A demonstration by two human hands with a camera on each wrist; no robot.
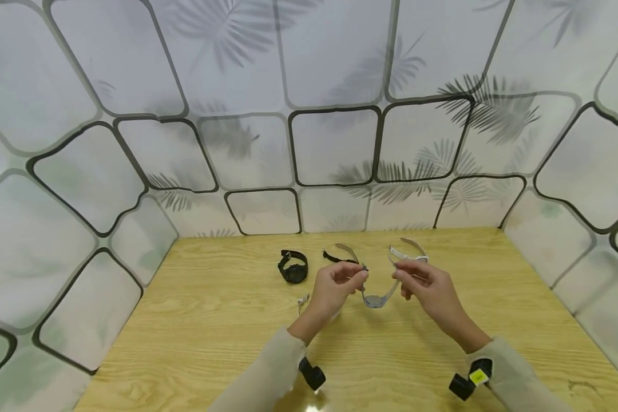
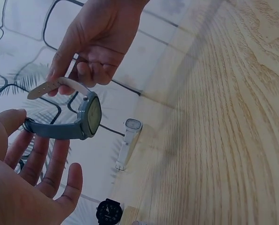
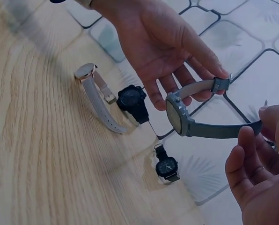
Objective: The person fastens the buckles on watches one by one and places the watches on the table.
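Observation:
Between both hands a grey wristwatch [image 1: 375,301] hangs in a U above the table, its round dial at the bottom. My left hand [image 1: 335,286] pinches the strap's buckle end between thumb and fingers. The strap's other end, with small holes showing in the left wrist view, is pinched by my right hand [image 1: 432,292]. In the right wrist view the watch [image 3: 177,115] has a crown on its case and a strap paler inside than outside. Behind the hands lie a white watch [image 2: 128,145] and a black watch with a squarish case [image 3: 166,168].
A chunky black watch [image 1: 293,272] lies on the wooden table [image 1: 211,320] left of the hands. Nearer, a watch with a pale pinkish strap [image 3: 99,105] is mostly hidden by my left forearm in the head view. Patterned cloth walls [image 1: 335,146] enclose the back and sides.

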